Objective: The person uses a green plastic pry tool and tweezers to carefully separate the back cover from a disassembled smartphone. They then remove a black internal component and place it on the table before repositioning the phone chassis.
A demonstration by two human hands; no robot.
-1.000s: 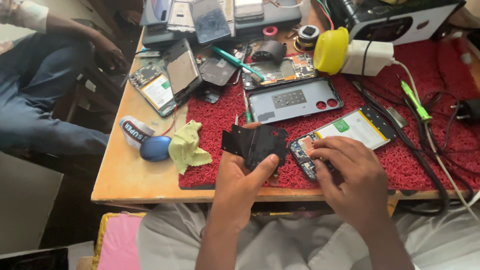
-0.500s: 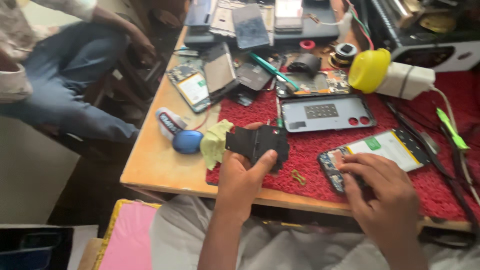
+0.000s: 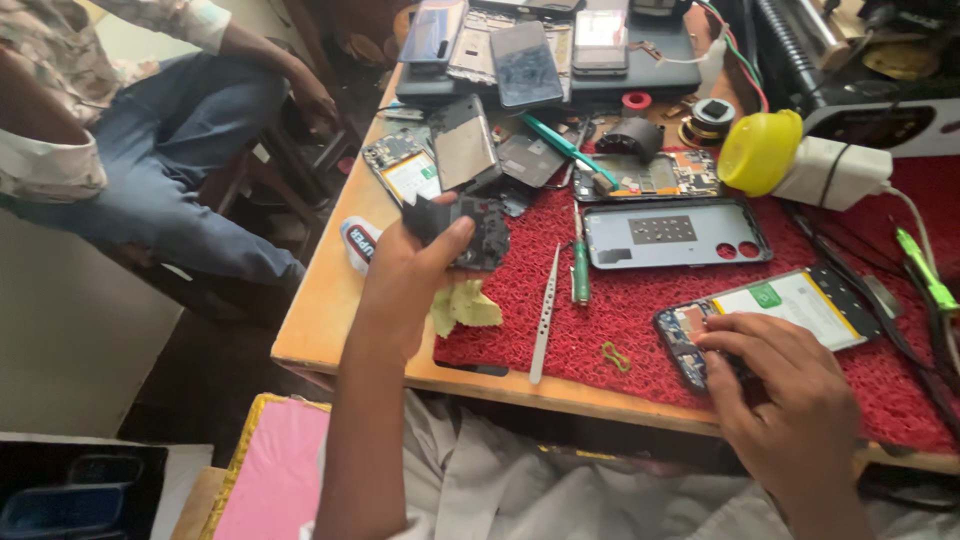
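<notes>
Left hand [image 3: 405, 285] has come up off the red mat [image 3: 640, 320], its grip pinching the black phone part [image 3: 470, 232] between thumb and fingers, now raised clear of the tabletop [image 3: 330, 310]. Tweezers [image 3: 545, 315] lie just right of that grip. Right hand [image 3: 775, 375] stays down, fingertips pressed on the opened phone [image 3: 770, 310].

Tweezers [image 3: 545, 312] on mat [image 3: 650, 330], left of opened phone [image 3: 770, 315].
</notes>
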